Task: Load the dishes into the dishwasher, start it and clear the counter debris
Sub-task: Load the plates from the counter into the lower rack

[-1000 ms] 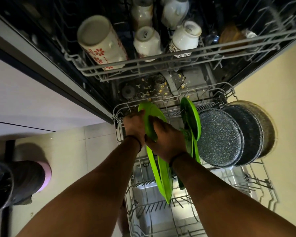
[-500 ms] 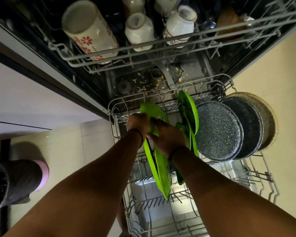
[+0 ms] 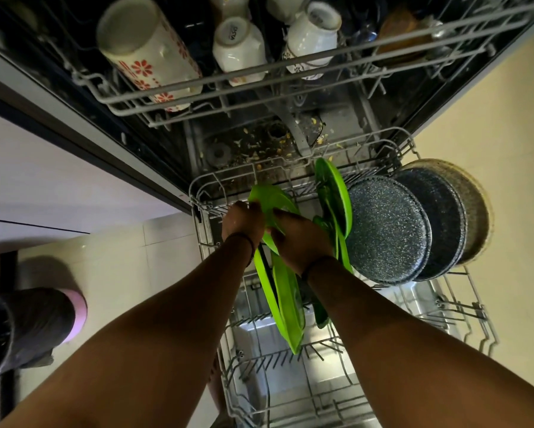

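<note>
Above cream floor tiles (image 3: 111,267), lower rack (image 3: 457,307); both hands seemingly gripping green plates (image 3: 285,291).

- One view only, head-worn and wide-angle; no second view to share ground with.
- Looks steeply down from above the open dishwasher; lower rack (image 3: 336,362) fills the centre and runs toward 6 o'clock.
- Upper rack (image 3: 259,84) spans 11 to 1 o'clock, tub interior beyond it.
- Near range: both forearms enter from 6 to 7 and 5 o'clock, and the hands (image 3: 244,222) meet almost dead centre.
- Straight lines bow toward the frame edges, as a wide lens gives.
- Tiled floor (image 3: 111,267) shows at 8 to 9 o'clock, pale floor again at 3 o'clock.
- Cabinet front (image 3: 43,180) sits at 9 to 10 o'clock.
- Dim light, with dark corners at the top.
</note>
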`<state>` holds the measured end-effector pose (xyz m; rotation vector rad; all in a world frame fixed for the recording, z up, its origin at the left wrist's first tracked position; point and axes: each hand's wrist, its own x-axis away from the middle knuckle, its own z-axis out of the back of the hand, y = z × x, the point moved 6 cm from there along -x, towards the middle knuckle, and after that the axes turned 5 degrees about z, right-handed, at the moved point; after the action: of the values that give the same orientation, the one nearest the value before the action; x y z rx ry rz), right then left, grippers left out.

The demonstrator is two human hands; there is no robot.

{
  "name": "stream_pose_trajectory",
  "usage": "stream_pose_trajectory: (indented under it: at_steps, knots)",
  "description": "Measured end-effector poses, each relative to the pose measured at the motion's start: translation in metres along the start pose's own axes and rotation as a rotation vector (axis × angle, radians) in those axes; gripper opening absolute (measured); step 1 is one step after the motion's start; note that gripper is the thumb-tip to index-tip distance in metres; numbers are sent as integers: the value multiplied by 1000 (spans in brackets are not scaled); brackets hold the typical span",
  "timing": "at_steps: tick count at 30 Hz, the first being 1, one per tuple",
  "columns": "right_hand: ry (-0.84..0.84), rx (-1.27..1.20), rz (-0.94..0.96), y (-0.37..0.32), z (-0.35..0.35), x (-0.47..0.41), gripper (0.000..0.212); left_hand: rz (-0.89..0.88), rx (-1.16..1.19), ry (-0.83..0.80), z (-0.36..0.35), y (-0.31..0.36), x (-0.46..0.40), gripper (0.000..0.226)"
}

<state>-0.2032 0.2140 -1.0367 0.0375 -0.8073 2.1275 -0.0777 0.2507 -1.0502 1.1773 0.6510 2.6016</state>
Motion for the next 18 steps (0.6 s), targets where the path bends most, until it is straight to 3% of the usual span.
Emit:
stream_pose_trajectory:
  at_steps: [9,18]
  knots:
    - [106,41,42,5,19,31,33,-99,-5,179,9,-19,32,42]
    - [166,38,146,28,33,96,19,-335,-320,473,0,-50,112,31]
